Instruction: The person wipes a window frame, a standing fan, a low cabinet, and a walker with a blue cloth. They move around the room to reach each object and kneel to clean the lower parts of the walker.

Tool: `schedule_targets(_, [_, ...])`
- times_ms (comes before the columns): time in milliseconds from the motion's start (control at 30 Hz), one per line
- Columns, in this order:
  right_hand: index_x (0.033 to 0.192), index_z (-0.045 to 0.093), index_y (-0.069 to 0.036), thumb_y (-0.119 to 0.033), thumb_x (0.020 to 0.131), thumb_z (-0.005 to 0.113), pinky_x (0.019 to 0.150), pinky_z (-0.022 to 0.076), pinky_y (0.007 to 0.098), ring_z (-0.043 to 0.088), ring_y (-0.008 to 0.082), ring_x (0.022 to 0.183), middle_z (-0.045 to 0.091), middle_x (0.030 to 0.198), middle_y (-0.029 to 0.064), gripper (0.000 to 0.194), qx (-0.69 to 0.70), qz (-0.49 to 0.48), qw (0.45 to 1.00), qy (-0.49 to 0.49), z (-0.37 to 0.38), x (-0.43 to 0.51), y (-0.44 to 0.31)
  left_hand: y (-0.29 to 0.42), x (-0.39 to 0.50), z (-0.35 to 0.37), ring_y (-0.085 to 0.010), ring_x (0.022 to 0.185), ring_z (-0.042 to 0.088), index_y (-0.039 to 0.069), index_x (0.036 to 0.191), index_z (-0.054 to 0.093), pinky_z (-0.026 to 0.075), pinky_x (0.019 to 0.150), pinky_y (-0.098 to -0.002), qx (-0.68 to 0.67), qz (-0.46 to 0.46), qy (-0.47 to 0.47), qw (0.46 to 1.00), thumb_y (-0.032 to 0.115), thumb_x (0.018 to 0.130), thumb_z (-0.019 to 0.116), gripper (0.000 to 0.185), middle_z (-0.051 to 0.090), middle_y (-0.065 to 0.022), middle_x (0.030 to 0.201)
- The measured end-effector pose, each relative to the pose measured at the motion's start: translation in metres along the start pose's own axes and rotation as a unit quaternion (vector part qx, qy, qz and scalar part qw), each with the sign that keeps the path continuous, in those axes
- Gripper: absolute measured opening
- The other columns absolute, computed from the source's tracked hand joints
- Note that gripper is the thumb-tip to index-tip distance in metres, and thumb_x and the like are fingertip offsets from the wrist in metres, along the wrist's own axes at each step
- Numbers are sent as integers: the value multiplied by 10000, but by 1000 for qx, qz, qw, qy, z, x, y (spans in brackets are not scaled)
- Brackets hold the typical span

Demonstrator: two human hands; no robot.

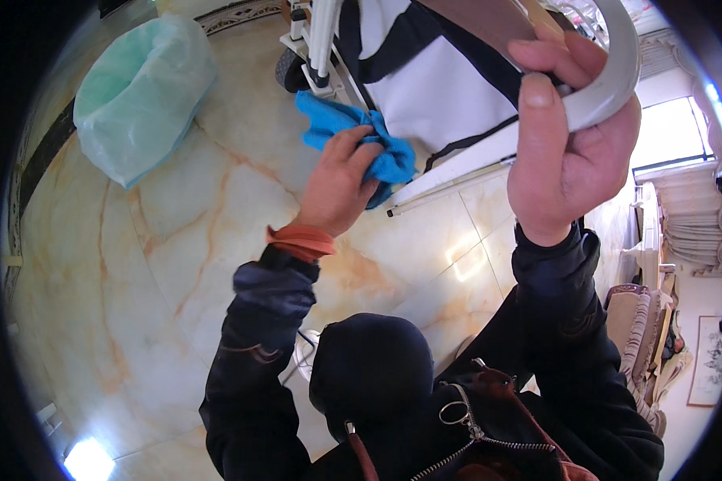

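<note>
My left hand (pixel 340 183), an orange band at its wrist, is closed on a crumpled blue cloth (pixel 361 129). The cloth lies against the lower part of a white metal frame (pixel 457 165) near the floor. At the upper right my right hand (pixel 568 132) grips a curved white tubular handle (pixel 620 78), thumb and fingers around it. Between the hands hangs a white fabric panel with black trim (pixel 445 90), fixed to the frame. A small black wheel (pixel 290 70) shows at the frame's left side.
A bin lined with a pale green plastic bag (pixel 150 102) stands on the marbled tile floor (pixel 180 240) at the upper left. At the right edge are a padded sofa (pixel 629 318), a curtain (pixel 692 228) and a framed picture (pixel 709 361). A white object with a dark cord (pixel 305 355) lies partly hidden beside me.
</note>
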State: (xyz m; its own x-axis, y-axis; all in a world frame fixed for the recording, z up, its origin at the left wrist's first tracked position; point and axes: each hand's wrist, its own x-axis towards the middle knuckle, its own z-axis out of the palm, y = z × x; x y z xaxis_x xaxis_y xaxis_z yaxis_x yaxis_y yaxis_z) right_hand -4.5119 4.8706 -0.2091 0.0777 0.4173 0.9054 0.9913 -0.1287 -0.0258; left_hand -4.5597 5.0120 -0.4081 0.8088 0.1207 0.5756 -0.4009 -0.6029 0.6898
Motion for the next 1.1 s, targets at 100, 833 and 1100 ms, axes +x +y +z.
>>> schedule_targets(100, [1100,539,54,-31,823,632,710,443,255,571,118,780,662,940,108,304,3,67,997,46,0,-1,-1,2,6,16,-380,1110,524,56,1083,586,456,922,-416,32,-8,34,999,12,710,671,385,559,-138,1202])
schedule_targets(833, [1139,536,79,-57,769,678,743,503,344,619,288,825,623,1000,180,419,13,-63,995,74,-12,-7,15,40,-26,13,-142,853,600,20,1264,477,499,761,-318,-190,-169,-57,966,115,985,502,296,642,-82,979])
schedule_targets(1100, [1268,504,1,-156,761,740,979,423,419,521,356,1166,550,1197,243,581,109,170,979,-41,-44,-68,-61,107,-9,-59,-154,954,571,-18,1218,509,475,868,-313,-279,-240,-7,930,176,1008,480,287,606,-64,1084])
